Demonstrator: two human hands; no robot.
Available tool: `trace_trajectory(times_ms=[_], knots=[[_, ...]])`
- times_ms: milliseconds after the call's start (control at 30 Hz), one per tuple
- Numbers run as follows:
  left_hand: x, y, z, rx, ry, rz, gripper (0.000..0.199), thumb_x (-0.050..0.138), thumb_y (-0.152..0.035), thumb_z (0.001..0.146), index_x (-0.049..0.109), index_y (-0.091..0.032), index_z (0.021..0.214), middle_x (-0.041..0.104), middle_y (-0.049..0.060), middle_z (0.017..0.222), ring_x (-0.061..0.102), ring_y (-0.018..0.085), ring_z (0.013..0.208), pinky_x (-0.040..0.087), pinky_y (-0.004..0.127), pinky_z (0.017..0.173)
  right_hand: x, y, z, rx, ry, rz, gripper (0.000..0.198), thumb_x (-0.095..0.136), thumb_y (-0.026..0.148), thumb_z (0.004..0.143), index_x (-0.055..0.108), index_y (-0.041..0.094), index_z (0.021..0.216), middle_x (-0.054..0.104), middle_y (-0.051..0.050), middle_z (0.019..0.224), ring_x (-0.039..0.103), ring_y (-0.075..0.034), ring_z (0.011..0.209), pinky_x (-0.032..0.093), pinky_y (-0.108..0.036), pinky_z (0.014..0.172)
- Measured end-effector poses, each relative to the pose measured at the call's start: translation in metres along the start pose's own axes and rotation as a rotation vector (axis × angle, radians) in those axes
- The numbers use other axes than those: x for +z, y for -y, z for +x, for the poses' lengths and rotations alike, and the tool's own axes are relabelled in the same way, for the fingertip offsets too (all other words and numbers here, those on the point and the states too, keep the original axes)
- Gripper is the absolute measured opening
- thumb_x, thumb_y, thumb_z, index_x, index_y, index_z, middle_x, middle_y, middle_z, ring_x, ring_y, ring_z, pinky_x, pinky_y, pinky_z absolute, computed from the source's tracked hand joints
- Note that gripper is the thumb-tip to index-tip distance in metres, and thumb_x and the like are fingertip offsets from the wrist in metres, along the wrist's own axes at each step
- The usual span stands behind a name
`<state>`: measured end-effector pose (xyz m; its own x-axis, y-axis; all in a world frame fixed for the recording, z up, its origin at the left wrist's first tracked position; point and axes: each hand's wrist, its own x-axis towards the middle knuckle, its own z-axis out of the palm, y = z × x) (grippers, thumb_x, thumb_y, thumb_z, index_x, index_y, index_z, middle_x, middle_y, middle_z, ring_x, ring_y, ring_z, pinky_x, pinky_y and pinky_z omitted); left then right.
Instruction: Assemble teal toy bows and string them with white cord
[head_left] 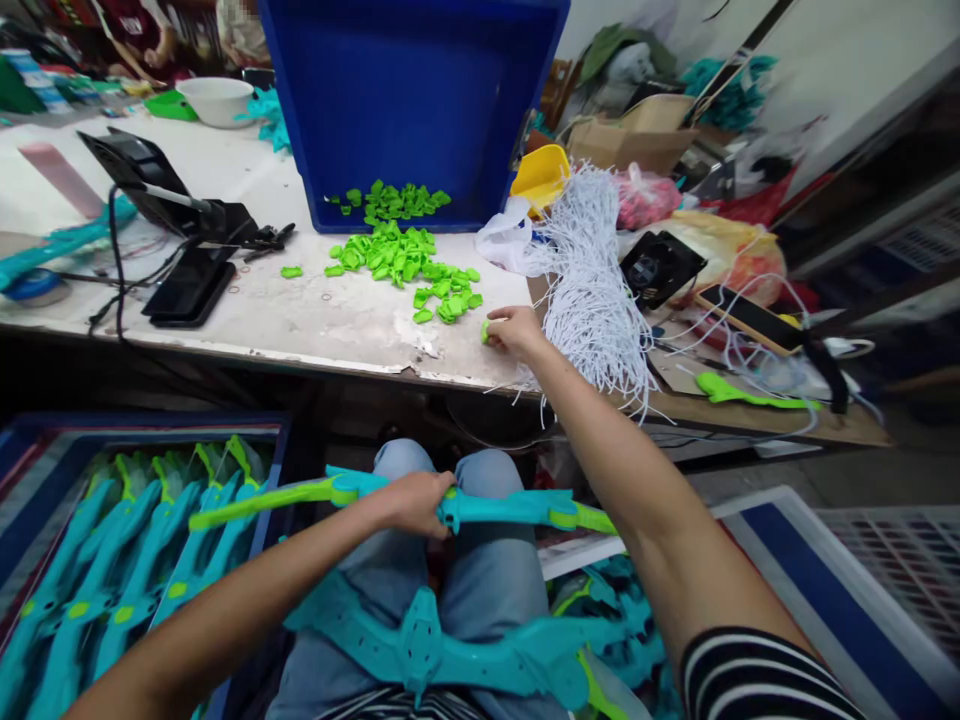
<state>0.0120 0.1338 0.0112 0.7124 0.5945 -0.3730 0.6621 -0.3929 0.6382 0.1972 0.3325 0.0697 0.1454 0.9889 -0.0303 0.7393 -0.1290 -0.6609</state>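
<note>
My left hand point(420, 503) is wrapped round the middle of a long teal and green plastic bar point(510, 507), held level above my knees. At the front edge of the bench, my right hand point(516, 332) pinches a small green plastic piece point(485, 331). Left of that hand lies a loose pile of similar green pieces point(394, 250), some of them inside the tipped blue bin. Across my lap rests a wider teal plastic part point(420, 645), with a raised block at its middle.
A blue bin point(412, 100) stands on its side on the bench. White ties point(592, 290) hang over the edge at right. Left are a phone point(191, 285) and a black stand point(150, 180). A crate point(277, 450) holds several teal and green assemblies; more teal parts point(622, 610) lie beside my right leg.
</note>
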Motion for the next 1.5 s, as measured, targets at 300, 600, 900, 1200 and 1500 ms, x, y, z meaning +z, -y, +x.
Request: trace_trajectory(times_ms=[300, 600, 900, 1200, 1500], knots=[[-0.038, 0.023, 0.029, -0.061, 0.053, -0.373, 0.031, 0.069, -0.045, 0.062, 0.064, -0.015, 0.065, 0.051, -0.002, 0.056, 0.044, 0.013, 0.056, 0.028, 0.024, 0.053, -0.026, -0.016, -0.015, -0.108, -0.027, -0.140, 0.017, 0.066, 0.009, 0.065, 0.069, 0.013, 0.082, 0.068, -0.009, 0.079, 0.063, -0.025, 0.084, 0.051, -0.036, 0.080], [-0.036, 0.034, 0.039, -0.128, -0.049, -0.489, 0.044, 0.070, -0.056, 0.059, 0.065, -0.014, 0.067, 0.056, -0.001, 0.061, 0.047, 0.014, 0.063, 0.032, 0.023, 0.056, -0.021, -0.021, -0.027, -0.516, -0.003, -0.390, 0.012, 0.061, 0.022, 0.077, 0.069, 0.020, 0.086, 0.068, -0.007, 0.087, 0.057, -0.027, 0.093, 0.044, -0.043, 0.089], [-0.024, 0.043, 0.046, -0.171, -0.038, -0.601, 0.063, 0.052, -0.076, 0.066, 0.058, -0.014, 0.054, 0.045, -0.002, 0.048, 0.038, 0.011, 0.051, 0.027, 0.024, 0.049, 0.027, -0.065, -0.214, -0.920, 0.150, -0.191, 0.022, 0.049, 0.027, 0.092, 0.065, 0.020, 0.104, 0.067, -0.011, 0.108, 0.058, -0.025, 0.100, 0.048, -0.042, 0.083], [-0.022, 0.045, 0.044, 0.011, 0.060, -0.601, 0.054, 0.064, -0.066, 0.061, 0.064, -0.013, 0.071, 0.055, -0.001, 0.064, 0.045, 0.014, 0.065, 0.034, 0.024, 0.060, 0.060, -0.096, -0.232, -0.709, 0.057, -0.050, 0.018, 0.055, 0.027, 0.089, 0.066, 0.024, 0.102, 0.065, -0.009, 0.110, 0.053, -0.028, 0.111, 0.046, -0.049, 0.092], [-0.024, 0.035, 0.041, -0.027, -0.037, -0.392, 0.033, 0.069, -0.043, 0.062, 0.066, -0.012, 0.074, 0.054, -0.003, 0.061, 0.047, 0.013, 0.060, 0.032, 0.024, 0.056, 0.067, -0.087, -0.226, -0.394, 0.099, -0.188, 0.064, 0.075, 0.036, 0.069, 0.052, 0.017, 0.126, 0.063, -0.015, 0.114, 0.056, -0.034, 0.105, 0.045, -0.053, 0.089]])
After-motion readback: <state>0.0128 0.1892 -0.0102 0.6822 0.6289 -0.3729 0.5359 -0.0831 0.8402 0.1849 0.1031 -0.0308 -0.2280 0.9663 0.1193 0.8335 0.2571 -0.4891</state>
